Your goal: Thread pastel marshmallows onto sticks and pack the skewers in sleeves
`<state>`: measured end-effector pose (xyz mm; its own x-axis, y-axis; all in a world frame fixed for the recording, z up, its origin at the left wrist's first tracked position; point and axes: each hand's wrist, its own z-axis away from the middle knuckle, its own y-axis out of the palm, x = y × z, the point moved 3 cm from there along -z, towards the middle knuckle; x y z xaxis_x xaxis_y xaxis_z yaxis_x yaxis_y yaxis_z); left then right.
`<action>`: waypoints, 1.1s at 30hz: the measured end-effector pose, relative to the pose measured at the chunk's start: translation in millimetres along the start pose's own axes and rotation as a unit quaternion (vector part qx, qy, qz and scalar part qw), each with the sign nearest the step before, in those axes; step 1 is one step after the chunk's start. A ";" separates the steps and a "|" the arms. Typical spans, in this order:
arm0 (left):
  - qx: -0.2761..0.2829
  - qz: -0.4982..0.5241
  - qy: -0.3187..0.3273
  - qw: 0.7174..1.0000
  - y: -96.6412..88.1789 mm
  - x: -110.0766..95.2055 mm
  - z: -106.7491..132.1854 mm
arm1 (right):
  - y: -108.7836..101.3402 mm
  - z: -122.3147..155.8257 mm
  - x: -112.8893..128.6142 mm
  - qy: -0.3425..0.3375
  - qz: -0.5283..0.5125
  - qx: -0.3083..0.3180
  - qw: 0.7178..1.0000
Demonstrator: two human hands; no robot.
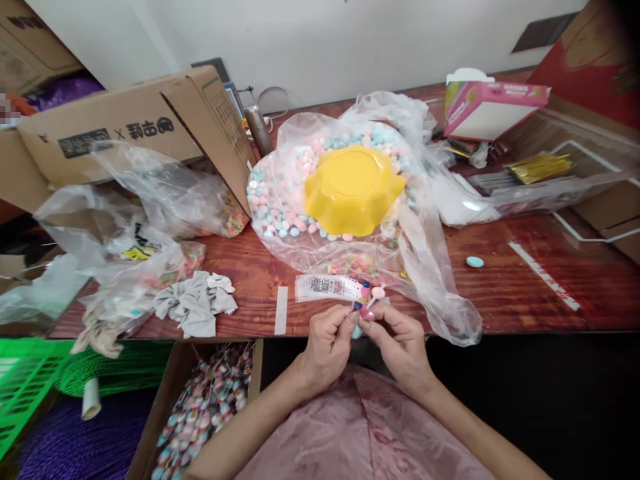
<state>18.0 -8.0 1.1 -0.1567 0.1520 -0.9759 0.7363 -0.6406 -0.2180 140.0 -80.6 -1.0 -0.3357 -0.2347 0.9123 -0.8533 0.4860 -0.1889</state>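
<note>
Just over the table's front edge, both of my hands meet with thumbs and fingers pinched. My left hand (325, 343) is closed on a small colourful wrapper (363, 291) in blue, red and yellow. A small lollipop (379, 293) with a pink head and white stick pokes up from between the fingertips, and my right hand (404, 345) is closed at its lower end. A pale blue candy (357, 332) shows below the fingertips; what holds it is partly hidden. Right behind the hands lies a strip of printed labels (325, 288).
A yellow scalloped bowl (355, 190) sits upside down on a clear bag of pastel candies (280, 217). Cardboard boxes (125, 127) and crumpled grey cloth (195, 303) are at left. One blue candy (475, 262) lies at right. Below the table stands a box of wrapped lollipops (257, 373).
</note>
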 end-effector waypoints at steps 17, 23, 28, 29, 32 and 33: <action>0.135 0.287 -0.220 0.923 -0.9 18.3 -3.7 | -5.6 -14.3 3.1 -0.274 0.236 0.019 0.932; 0.356 0.248 -0.224 0.873 -8.7 13.3 -2.9 | -22.4 -13.7 6.2 -0.382 0.318 0.268 0.825; 0.454 0.151 -0.181 0.859 -17.7 8.4 -2.6 | -16.9 -11.9 7.2 -0.374 0.271 0.243 0.853; 0.441 0.047 -0.136 0.886 -19.0 6.2 -1.7 | -13.7 -10.4 3.7 -0.357 0.273 0.239 0.861; 0.345 -0.306 0.022 0.887 -19.6 -3.0 3.8 | -4.1 -6.1 -12.5 -0.283 0.260 0.241 0.891; 0.318 -0.382 0.057 0.866 -18.8 -5.5 6.1 | -1.7 -5.5 -16.4 -0.260 0.251 0.243 0.900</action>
<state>1.0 -1.4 10.4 -0.3462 0.7643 -0.5441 -0.0704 -0.5995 -0.7973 149.2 -72.9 -13.7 -0.7613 -0.5119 0.3980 -0.5737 0.2455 -0.7814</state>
